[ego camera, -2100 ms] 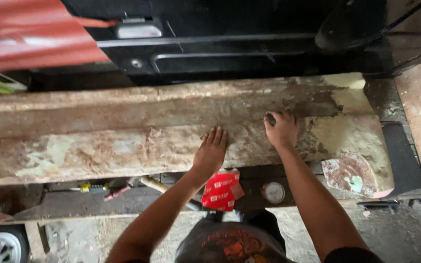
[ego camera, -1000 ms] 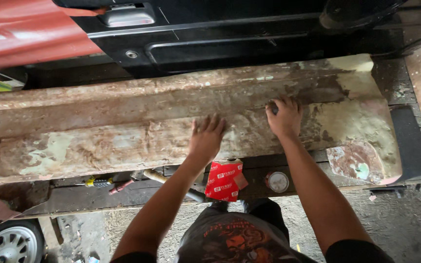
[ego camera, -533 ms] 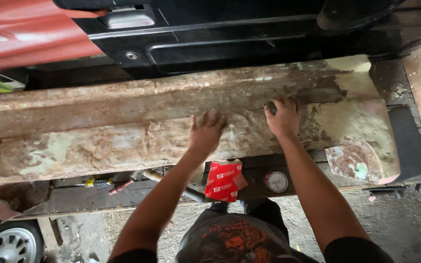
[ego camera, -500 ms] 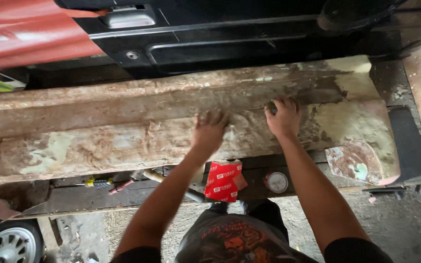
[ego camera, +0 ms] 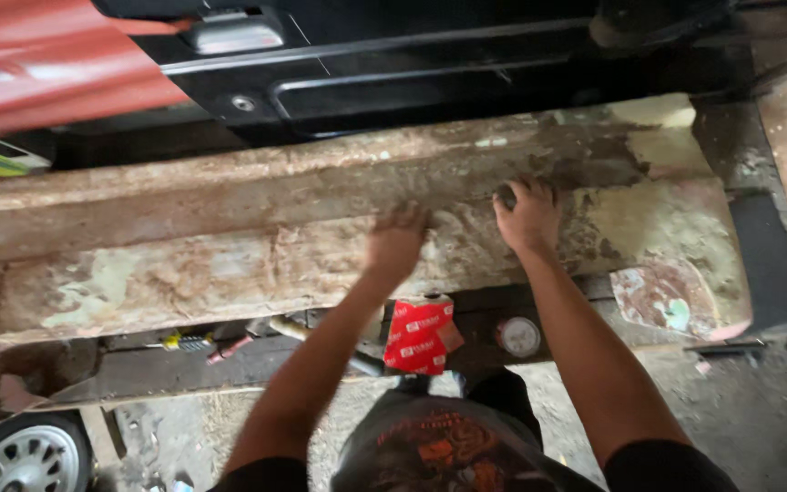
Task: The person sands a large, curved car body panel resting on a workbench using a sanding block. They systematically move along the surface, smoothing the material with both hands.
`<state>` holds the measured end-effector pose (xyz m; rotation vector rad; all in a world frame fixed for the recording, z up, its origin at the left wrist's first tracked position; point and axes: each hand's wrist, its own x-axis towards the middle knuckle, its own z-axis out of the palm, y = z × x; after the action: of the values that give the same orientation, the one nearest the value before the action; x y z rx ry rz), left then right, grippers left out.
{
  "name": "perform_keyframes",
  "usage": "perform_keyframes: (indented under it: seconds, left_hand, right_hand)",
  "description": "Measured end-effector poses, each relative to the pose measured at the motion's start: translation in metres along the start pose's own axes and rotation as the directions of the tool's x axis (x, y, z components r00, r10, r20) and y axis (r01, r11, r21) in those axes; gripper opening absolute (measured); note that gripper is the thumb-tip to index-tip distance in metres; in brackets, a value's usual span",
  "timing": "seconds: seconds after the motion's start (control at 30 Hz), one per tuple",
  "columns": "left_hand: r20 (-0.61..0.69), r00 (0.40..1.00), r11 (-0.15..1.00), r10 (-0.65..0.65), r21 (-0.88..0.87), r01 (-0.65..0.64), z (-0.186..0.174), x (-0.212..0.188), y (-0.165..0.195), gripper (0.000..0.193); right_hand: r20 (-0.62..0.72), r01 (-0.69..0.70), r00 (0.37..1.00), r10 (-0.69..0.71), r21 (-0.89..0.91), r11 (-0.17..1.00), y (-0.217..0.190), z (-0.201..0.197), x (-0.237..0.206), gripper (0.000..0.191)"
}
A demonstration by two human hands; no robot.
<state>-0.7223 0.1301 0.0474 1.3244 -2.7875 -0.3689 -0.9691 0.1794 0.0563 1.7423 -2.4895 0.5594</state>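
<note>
A long rusty, filler-smeared metal sill panel (ego camera: 184, 273) runs across the view below a black car door (ego camera: 412, 73). My left hand (ego camera: 398, 241) presses on the panel's middle with its fingers bent; it is blurred and I see nothing in it. Just to its right, my right hand (ego camera: 528, 219) rests on the panel with fingers curled over a small dark object (ego camera: 505, 195) against the surface. What the dark object is, I cannot tell.
A red box (ego camera: 419, 335), a round gauge (ego camera: 518, 336), a tool handle (ego camera: 321, 342) and a yellow-handled screwdriver (ego camera: 184, 342) lie under the panel's front edge. A worn round disc (ego camera: 662, 296) sits at right. A wheel (ego camera: 20, 460) shows bottom left, a red panel (ego camera: 38, 64) top left.
My left hand has slid up the panel and its spread fingers have bent. My right hand has stayed in the same spot on the panel.
</note>
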Motion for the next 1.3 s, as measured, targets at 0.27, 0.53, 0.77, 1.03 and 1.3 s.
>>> perform_keyframes:
  seconds: [0.27,0.53,0.77,1.03,1.3]
  left_hand:
    - [0.132,0.983,0.989,0.125,0.067,-0.135,-0.005,-0.017,0.003,0.053]
    - [-0.012,0.964,0.952,0.266,-0.153,-0.264,-0.003,-0.015,-0.028,0.072]
    - [0.096,0.992,0.961,0.08,-0.273,-0.051,-0.005,0.004,-0.03,0.051]
    - [-0.174,0.934,0.949,0.31,0.108,-0.295,-0.005,0.006,-0.037,0.04]
    - [0.262,0.955,0.968,0.142,0.167,-0.19,-0.023,-0.008,-0.043,0.055]
  right_hand:
    - [-0.003,-0.004,1.0,0.004,0.002,1.0,0.006,0.008,0.001,0.039]
    - [0.014,-0.009,1.0,0.009,0.013,1.0,0.006,0.007,0.0,0.035]
    - [-0.015,0.006,1.0,-0.006,0.025,1.0,0.006,0.007,0.0,0.034]
    - [-0.043,0.006,0.999,-0.005,0.023,1.0,0.006,0.008,-0.002,0.035]
    - [-0.093,0.033,0.995,-0.028,0.045,0.998,0.008,0.013,-0.002,0.036]
